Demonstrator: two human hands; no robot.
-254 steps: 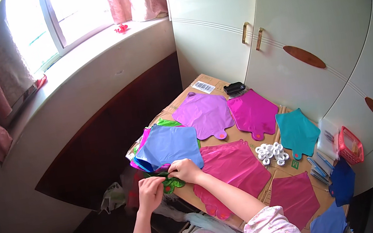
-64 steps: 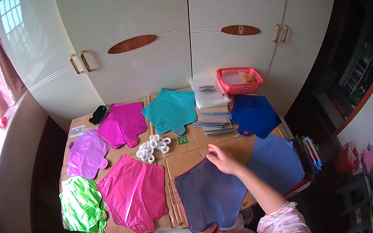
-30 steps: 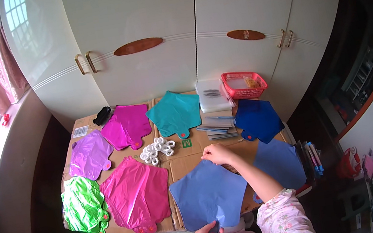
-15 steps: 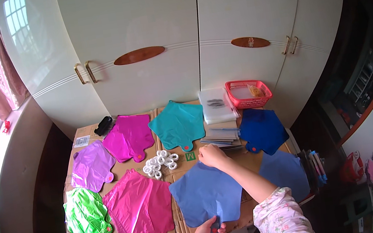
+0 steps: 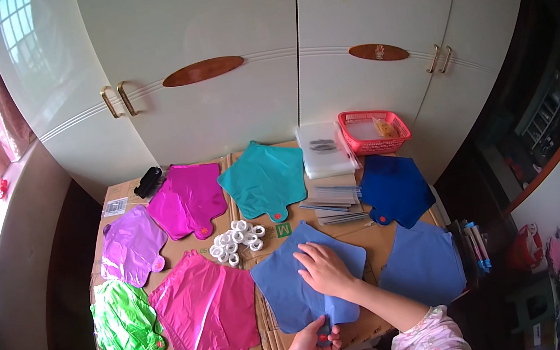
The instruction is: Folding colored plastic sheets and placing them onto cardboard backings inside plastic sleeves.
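Observation:
A flat blue star-shaped foil balloon point(image 5: 287, 287) lies in front of me at the near middle of the table. My left hand point(image 5: 312, 346) pinches its tab, which bears a red dot, at the near edge. My right hand point(image 5: 324, 268) rests on the balloon's middle with its fingers stretched out and apart. To the left is a stack of hot pink foil balloons point(image 5: 206, 307), and beyond my right forearm lies another blue balloon point(image 5: 423, 266). Several small white rolls point(image 5: 236, 242) are heaped beyond the pink stack.
Around the cardboard-covered table lie green point(image 5: 124, 321), lilac point(image 5: 131, 246), magenta point(image 5: 185, 201), teal point(image 5: 263, 177) and dark blue point(image 5: 396, 189) balloons. Pale flat packets point(image 5: 333, 203), clear plastic bags point(image 5: 327, 160) and a red basket point(image 5: 376, 146) stand toward the back right, before a white cupboard point(image 5: 198, 27).
My right hand has come back from beside the pale packets onto the blue balloon, and its fingers have spread. My left hand keeps its hold on the tab.

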